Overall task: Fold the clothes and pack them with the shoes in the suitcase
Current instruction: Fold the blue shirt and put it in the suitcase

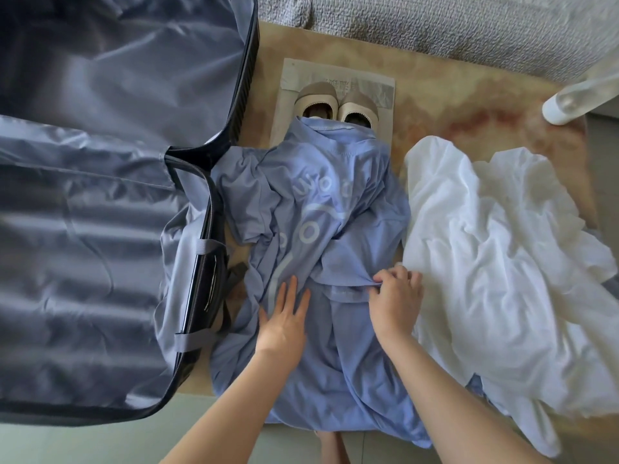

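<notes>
From where I stand, the blue shirt (321,202) lies rumpled and print side up in the middle of the rug (452,105). Its far edge is draped over the near ends of the beige shoes (335,102), which sit side by side on a sheet of newspaper (368,83). The left hand (284,324) lies flat on the cloth with straight fingers, pressing it down and holding nothing. Just beside it, the right hand (397,296) has its fingertips curled in a pinch on a ridge of the blue fabric. The suitcase (100,229) lies open to the left with its grey lining showing, and one bunched sleeve of the shirt touches its rim. A white garment (485,256) sits in a crumpled heap on the right, against the shirt's side. To my eye nothing is folded or packed yet. The worry is the bunching: if the pinched ridge is drawn across before the layers beneath are smoothed, the creases get folded in. If the flat hand pins too lightly, the whole shirt may slide on the rug instead of straightening. A hard tug could also drag the far edge over the shoes and shift them, or sweep the edge of the white garment into the fold.
</notes>
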The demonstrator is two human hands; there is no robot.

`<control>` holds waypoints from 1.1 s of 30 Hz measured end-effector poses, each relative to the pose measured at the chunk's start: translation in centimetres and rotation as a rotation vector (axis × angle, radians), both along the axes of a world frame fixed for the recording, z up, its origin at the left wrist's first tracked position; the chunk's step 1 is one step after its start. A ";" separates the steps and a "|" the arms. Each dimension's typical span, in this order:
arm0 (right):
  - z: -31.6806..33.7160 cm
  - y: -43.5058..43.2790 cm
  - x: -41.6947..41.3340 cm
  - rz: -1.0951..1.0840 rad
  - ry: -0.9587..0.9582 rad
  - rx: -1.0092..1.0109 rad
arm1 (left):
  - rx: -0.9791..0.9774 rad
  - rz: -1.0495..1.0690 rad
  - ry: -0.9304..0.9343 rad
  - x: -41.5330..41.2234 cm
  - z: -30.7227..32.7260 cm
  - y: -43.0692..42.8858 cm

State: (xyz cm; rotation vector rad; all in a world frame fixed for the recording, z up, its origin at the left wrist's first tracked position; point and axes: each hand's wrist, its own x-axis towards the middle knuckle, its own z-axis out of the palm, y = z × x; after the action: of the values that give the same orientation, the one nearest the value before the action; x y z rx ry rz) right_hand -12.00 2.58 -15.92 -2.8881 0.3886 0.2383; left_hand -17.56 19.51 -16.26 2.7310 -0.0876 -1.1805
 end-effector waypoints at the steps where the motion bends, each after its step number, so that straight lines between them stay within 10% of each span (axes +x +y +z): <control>1: 0.4 -0.5 0.0 -0.024 -0.048 0.039 | 0.006 0.017 0.007 0.2 0.1 0.0; 9: 6.8 -2.6 -0.4 -0.313 -0.161 0.572 | -0.518 0.493 -0.341 4.2 3.5 -2.5; 14: 7.6 -1.9 -0.1 -0.455 -0.162 0.890 | -0.952 0.902 -0.032 7.2 6.5 -5.3; 33: 8.2 1.6 -0.2 -0.341 -0.115 1.130 | -1.137 1.067 0.114 8.2 8.7 -5.9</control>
State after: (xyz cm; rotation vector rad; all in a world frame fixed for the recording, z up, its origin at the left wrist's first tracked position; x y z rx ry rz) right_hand -12.21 4.16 -7.74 -1.6919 0.4992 0.1525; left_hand -9.35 13.63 -7.60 1.3287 0.4878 -0.6036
